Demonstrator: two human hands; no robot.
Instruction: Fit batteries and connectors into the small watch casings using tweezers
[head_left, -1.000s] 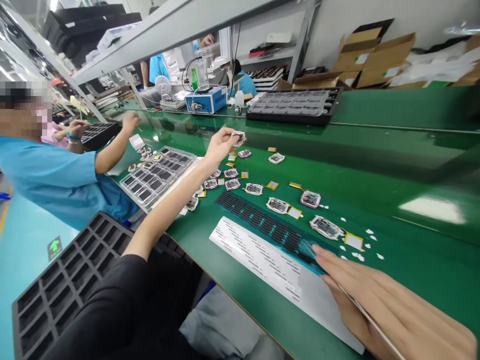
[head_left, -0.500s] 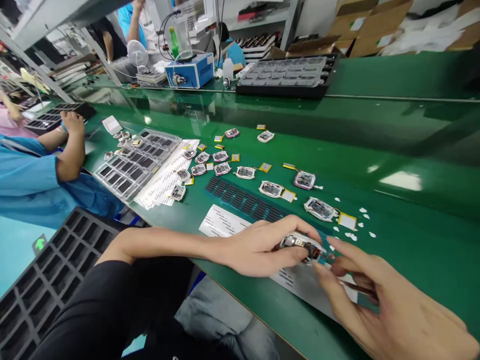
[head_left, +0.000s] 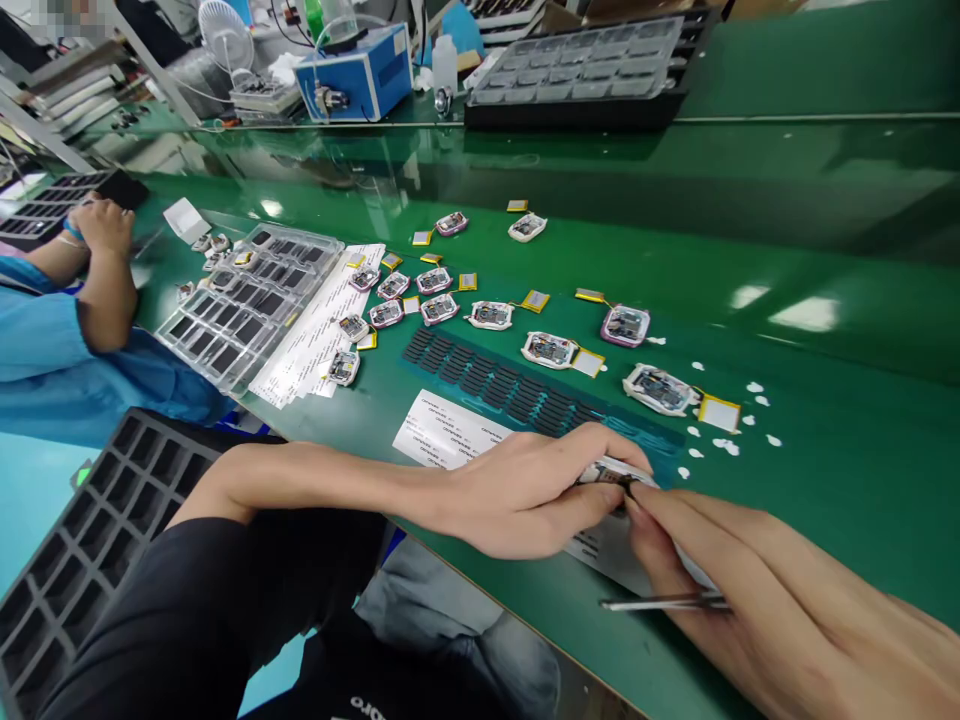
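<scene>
My left hand (head_left: 525, 495) is closed around a small white electronic housing (head_left: 609, 470), its open side with circuit parts partly showing between the fingers. At the housing's right end, the thumb and forefinger of my right hand (head_left: 757, 570) are pinched together; whatever is between those fingertips is hidden. Tucked in the same hand is a thin metal tool like tweezers (head_left: 660, 603), its tip pointing left. Beneath both hands lies a white printed backing sheet (head_left: 442, 430), beside a teal sheet of black adhesive pieces (head_left: 487, 380).
Several open housings with circuit boards (head_left: 551, 349) and wired yellow-edged batteries (head_left: 718, 412) are spread over the green bench. White scraps (head_left: 726, 446) lie at right. A clear tray (head_left: 255, 300) stands left, near a co-worker's hands (head_left: 105, 225). A black compartment tray (head_left: 112, 530) sits lower left.
My right hand has moved in against the housing, its fingers now pinched at the edge instead of spread. The tool in it has swung out to the left. The view has tilted down slightly.
</scene>
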